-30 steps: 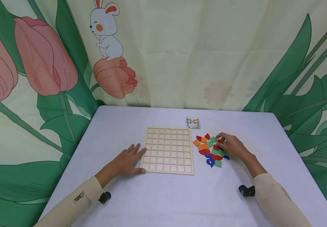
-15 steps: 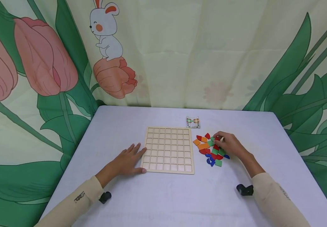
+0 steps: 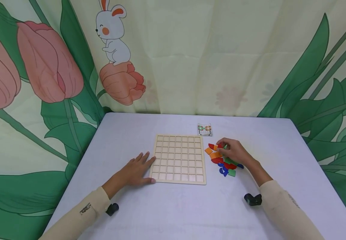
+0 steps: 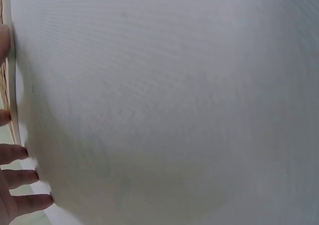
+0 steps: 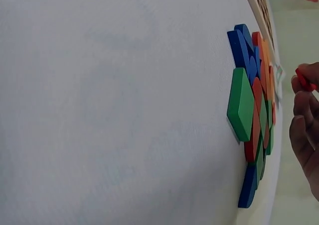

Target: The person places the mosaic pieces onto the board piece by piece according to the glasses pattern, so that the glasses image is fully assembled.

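Observation:
My left hand [image 3: 136, 170] lies spread at the left edge of a wooden grid board [image 3: 179, 160], its thumb and fingertips against the frame. In the left wrist view, the left fingers [image 4: 20, 177] rest on the white cloth beside the board's edge. My right hand [image 3: 234, 151] is over a pile of flat coloured blocks [image 3: 218, 160]. Thumb and finger of that hand pinch a small red block [image 5: 303, 80], seen raised off the pile in the right wrist view. The hand covers part of the pile in the head view.
A small pattern card [image 3: 204, 129] with a coloured bow design lies behind the board's right corner. The white table [image 3: 173, 210] ends at a curtain [image 3: 236, 66] printed with flowers and a rabbit. A green block [image 3: 231, 173] lies at the pile's near edge.
My right hand has moved left across the pile, toward the board, and now holds a red block. My left hand stays at the board's edge.

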A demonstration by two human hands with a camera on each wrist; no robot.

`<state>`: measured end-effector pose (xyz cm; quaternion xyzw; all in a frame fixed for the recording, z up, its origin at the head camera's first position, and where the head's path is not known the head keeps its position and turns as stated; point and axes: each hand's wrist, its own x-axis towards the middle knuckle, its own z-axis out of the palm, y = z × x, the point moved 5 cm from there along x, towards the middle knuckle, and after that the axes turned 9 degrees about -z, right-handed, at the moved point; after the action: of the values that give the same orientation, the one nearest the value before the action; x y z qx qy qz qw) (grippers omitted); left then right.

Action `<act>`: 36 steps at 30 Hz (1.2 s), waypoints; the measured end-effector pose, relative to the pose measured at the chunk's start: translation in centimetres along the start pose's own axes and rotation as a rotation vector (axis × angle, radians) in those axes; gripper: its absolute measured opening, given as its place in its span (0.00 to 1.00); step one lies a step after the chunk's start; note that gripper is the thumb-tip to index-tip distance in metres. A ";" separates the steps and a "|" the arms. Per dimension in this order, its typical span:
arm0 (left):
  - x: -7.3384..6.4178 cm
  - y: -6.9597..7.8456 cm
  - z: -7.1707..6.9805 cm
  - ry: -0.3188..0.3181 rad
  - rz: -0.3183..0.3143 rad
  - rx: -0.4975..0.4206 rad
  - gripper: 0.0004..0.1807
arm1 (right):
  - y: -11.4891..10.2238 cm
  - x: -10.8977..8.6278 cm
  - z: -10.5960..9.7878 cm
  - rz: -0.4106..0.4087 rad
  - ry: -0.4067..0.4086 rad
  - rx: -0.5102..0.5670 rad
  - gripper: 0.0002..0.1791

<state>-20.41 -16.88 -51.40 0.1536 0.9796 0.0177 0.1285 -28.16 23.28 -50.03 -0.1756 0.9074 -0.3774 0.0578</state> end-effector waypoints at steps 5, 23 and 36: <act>-0.1 -0.1 0.2 0.005 0.001 0.010 0.53 | -0.6 0.4 1.0 0.000 -0.019 0.014 0.18; -0.1 0.0 0.1 0.006 -0.005 0.003 0.52 | -2.3 2.9 3.1 -0.026 0.003 0.063 0.16; -0.3 -0.1 -0.1 0.002 -0.010 -0.024 0.52 | -3.1 4.9 4.9 -0.060 -0.075 0.084 0.18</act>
<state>-20.16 -17.04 -51.26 0.1472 0.9802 0.0289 0.1295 -30.70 16.26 -51.18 -0.2140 0.8822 -0.4100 0.0879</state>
